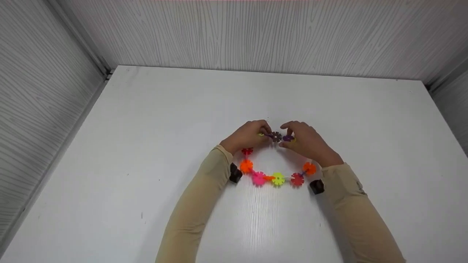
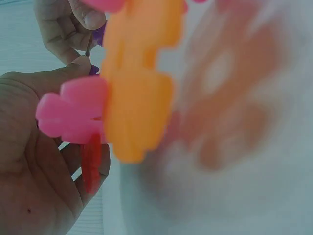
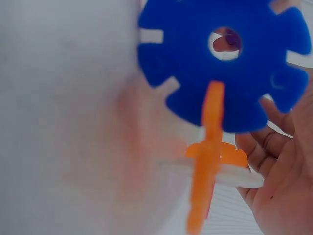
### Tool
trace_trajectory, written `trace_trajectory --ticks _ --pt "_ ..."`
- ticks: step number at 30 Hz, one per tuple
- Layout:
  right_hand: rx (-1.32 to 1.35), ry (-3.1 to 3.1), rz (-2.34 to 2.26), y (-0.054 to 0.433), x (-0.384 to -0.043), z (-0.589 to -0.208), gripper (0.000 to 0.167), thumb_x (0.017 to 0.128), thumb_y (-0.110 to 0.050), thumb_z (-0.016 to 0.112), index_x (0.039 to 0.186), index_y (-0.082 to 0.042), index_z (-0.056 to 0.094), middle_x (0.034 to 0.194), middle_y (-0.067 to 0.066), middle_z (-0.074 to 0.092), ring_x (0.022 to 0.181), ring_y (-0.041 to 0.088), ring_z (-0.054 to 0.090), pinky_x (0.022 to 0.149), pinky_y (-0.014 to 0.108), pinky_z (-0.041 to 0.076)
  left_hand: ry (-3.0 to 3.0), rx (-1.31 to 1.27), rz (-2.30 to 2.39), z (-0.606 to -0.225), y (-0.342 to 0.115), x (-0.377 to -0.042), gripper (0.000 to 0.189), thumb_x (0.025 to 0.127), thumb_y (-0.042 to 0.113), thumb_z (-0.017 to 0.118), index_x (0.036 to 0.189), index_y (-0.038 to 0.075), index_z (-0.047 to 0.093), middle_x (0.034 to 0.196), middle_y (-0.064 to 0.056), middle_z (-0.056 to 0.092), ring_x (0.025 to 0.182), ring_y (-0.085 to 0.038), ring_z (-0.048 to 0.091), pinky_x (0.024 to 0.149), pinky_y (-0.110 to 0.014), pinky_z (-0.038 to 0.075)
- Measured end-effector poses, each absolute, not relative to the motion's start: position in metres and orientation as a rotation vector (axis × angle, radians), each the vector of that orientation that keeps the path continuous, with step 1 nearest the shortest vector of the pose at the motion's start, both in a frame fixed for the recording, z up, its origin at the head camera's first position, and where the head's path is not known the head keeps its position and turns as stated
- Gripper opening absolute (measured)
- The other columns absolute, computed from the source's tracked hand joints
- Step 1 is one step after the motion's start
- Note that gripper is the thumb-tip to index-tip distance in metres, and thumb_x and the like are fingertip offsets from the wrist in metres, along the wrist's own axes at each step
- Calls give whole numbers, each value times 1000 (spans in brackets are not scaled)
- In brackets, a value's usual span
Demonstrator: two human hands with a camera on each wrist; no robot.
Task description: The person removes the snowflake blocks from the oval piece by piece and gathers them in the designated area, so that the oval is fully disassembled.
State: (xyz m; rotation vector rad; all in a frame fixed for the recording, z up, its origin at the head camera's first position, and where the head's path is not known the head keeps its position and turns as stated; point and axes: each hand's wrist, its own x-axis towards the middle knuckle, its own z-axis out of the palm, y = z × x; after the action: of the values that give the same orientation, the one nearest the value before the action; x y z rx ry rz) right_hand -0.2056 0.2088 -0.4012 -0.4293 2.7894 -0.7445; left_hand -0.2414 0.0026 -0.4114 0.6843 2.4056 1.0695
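Lies curved, partly on the counter (image 1: 109, 182), as a light-looking disc chain (image 1: 257, 180), clamped either side of the grey disc (image 1: 278, 139) in the grip of left hand (image 1: 248, 134) and right hand (image 1: 307, 139). Probably stiff; best pinched edgewise.

The near edge of the tabletop (image 1: 109, 182) lay outside the head view, which cropped both sleeves (image 1: 190, 215). The left grip (image 1: 249, 133) hid some of the chain (image 1: 259, 178). The right wrist view cropped a blue disc (image 3: 186, 58); the left blurred an orange reflection (image 2: 234, 98).
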Motion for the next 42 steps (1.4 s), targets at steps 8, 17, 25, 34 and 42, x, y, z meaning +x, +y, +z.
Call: trace_trajectory --ticks 8,17,25,34,42 --pt "-548 2887 -661 207 -205 -402 40 88 -27 71 121 -8 62 105 13 62 97 29 50 91 45 42 2430 680 1054 -409 2 -241 27 93 22 64 115 7 61 114 -8 65 100 -19 60 92 -29 48" --pt "-550 2844 -752 207 -205 -402 39 87 -25 71 120 -6 62 105 13 61 99 28 49 88 44 42 2424 649 1084 -407 3 -241 24 91 25 68 106 6 68 104 -6 69 88 -15 56 87 -26 48" --pt "-584 2829 -800 203 -206 -398 38 89 -22 70 122 -4 63 105 13 65 93 27 54 83 40 43 2403 676 1127 -408 3 -242 22 92 23 66 105 5 70 102 -7 70 84 -15 54 81 -24 48" --pt "-596 2809 -847 204 -204 -398 31 89 -23 70 115 -8 68 102 8 67 89 24 53 79 35 40 2366 720 1154 -409 -1 -243 17 92 19 64 102 8 72 99 -5 69 82 -14 52 77 -22 46" --pt "-604 2779 -870 206 -204 -397 31 90 -23 69 117 -9 67 103 7 66 91 23 52 81 36 42 2361 731 1142 -407 -2 -243 17 93 20 64 104 10 73 101 -3 70 85 -14 53 81 -24 46"
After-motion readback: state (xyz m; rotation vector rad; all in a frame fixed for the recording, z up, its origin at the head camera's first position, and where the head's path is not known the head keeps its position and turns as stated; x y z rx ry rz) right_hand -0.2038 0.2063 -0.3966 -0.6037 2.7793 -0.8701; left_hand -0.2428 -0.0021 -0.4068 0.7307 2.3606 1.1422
